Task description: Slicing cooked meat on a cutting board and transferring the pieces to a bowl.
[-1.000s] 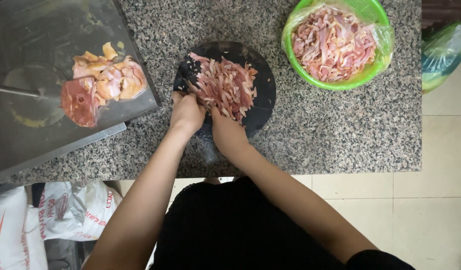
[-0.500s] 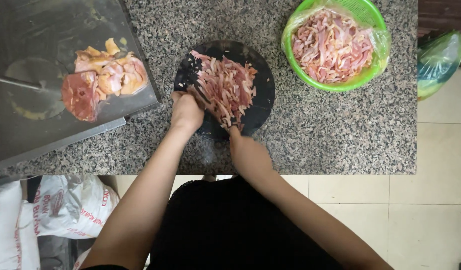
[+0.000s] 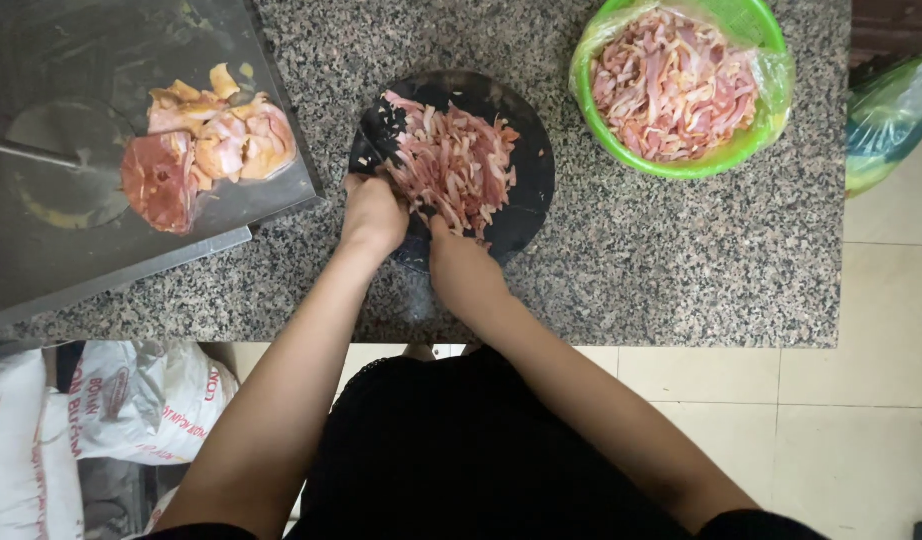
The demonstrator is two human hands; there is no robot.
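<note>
On the black board point(image 3: 526, 190), both hands' grips closed against sliced meat point(image 3: 451, 165)

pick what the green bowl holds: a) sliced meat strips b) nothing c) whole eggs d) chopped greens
a: the green bowl, lined with clear plastic, is heaped with pink meat strips like those on the black board.

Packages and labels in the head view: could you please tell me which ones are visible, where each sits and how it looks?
White printed sacks: bottom left, on the floor under the counter edge; bulging woven bags, white with red and blue print.
Clear plastic liner: lining the green bowl of meat strips, top right; unprinted.
Green-tinted plastic bag: far right, beyond the counter; crumpled, no readable label.
No signs or screens.
</note>
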